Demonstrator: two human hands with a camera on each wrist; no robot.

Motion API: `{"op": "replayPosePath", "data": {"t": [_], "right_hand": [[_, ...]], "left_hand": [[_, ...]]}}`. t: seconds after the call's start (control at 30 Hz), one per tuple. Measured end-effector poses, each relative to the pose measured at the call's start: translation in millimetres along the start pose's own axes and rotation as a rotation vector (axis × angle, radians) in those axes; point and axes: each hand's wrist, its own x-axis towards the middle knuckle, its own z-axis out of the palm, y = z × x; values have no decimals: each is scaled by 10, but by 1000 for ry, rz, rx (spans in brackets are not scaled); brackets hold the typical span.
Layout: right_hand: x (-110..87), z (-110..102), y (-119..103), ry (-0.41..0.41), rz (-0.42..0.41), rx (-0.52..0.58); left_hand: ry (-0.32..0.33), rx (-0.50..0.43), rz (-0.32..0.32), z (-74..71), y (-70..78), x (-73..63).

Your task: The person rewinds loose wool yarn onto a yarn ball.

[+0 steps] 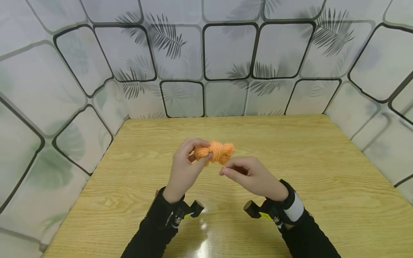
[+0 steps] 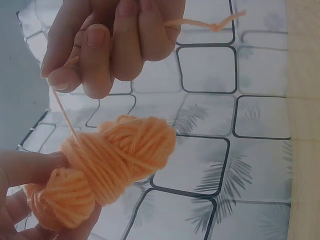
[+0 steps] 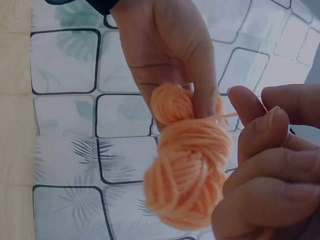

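A small skein of orange yarn (image 1: 220,152), wound tightly round its middle, is held above the table by my left hand (image 1: 187,166). The left thumb and fingers grip one end of it, as the right wrist view shows with the left hand (image 3: 172,55) behind the skein (image 3: 187,175). My right hand (image 1: 251,175) is just to the right of the skein and pinches a yarn strand (image 2: 64,115) between thumb and forefinger. That strand runs taut to the wound middle. In the left wrist view a loose yarn tail (image 2: 215,26) sticks out beyond the right hand's curled fingers (image 2: 127,45).
Under the hands lies a wood-grain table (image 1: 145,215). A pale curtain-like wall (image 1: 229,50) with dark outlined shapes and leaf prints encloses its back and sides. Each wrist carries a strapped-on black camera (image 1: 193,208) over a black sleeve (image 1: 151,229).
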Motion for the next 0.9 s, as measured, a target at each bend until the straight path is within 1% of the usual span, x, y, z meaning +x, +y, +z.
{"op": "replayPosePath", "data": {"t": [0.2, 0.43, 0.57, 0.73, 0.8, 0.9], "right_hand": [[-38, -99, -24, 56, -1, -16], [-74, -189, -46, 125, 41, -74], [-95, -241, -47, 155, 60, -79], [-101, -303, -32, 183, 88, -85], [-97, -325, -22, 188, 103, -88], [-92, -357, 13, 181, 117, -71]], "left_hand": [[-62, 36, 10, 2, -4, -4], [-132, 97, -30, 7, -2, -22], [-189, 112, -40, 4, 19, -26], [-284, 69, -89, -8, 42, -20], [-319, 32, -113, -14, 41, -20], [-366, -49, -140, -28, 44, -23]]}}
